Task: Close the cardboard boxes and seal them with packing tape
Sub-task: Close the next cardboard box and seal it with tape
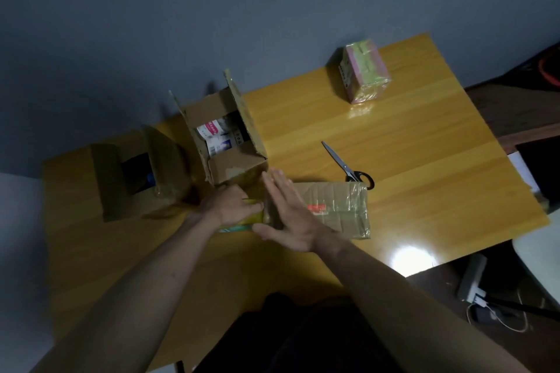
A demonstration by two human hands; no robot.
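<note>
A flat closed cardboard box (333, 206), shiny with tape, lies at the table's near middle. My right hand (288, 212) presses flat on its left end, fingers straight. My left hand (230, 206) grips a yellowish roll of packing tape (242, 219) against the box's left edge; the roll is mostly hidden by my hands. Behind them stands an open cardboard box (224, 130) with flaps up and packets inside. Another open box (136, 175) sits at the left with something dark in it.
Scissors (348, 166) lie on the yellow wooden table (424, 175) just behind the flat box. A small taped pink and green box (365, 71) stands at the far right. A power strip with cables (474, 285) lies on the floor to the right.
</note>
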